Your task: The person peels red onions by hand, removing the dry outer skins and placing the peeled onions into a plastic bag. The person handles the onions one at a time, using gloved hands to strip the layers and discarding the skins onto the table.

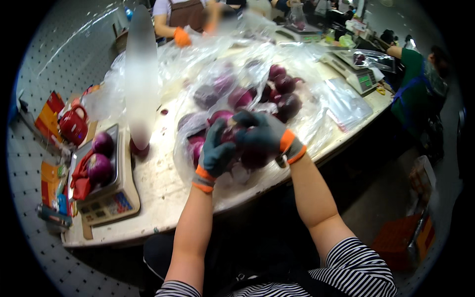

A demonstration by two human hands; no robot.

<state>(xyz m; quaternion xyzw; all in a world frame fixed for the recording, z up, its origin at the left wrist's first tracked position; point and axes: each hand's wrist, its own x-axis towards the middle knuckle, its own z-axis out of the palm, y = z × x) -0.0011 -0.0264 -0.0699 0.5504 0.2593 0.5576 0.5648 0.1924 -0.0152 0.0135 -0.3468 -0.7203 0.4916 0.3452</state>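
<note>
I wear grey gloves with orange cuffs on both hands, over a clear plastic bag of red onions. My left hand (pixel 217 148) curls round the side of a red onion (pixel 229 134). From the other side my right hand (pixel 260 132), partly smeared by motion, closes on the same onion. Below the right hand sits another dark red onion (pixel 254 157). Several more red onions (pixel 285 84) lie just beyond my hands, some under the clear plastic (pixel 210 81). The undersides of my fingers are hidden.
At the left, a scale (pixel 113 200) carries two red onions (pixel 100 169) and red netting (pixel 81 178). Near it are a red jug (pixel 73 123) and a blurred translucent upright object (pixel 141 74). Flat clear bags (pixel 346 106) and another scale (pixel 354 72) lie right. Co-workers stand across and right.
</note>
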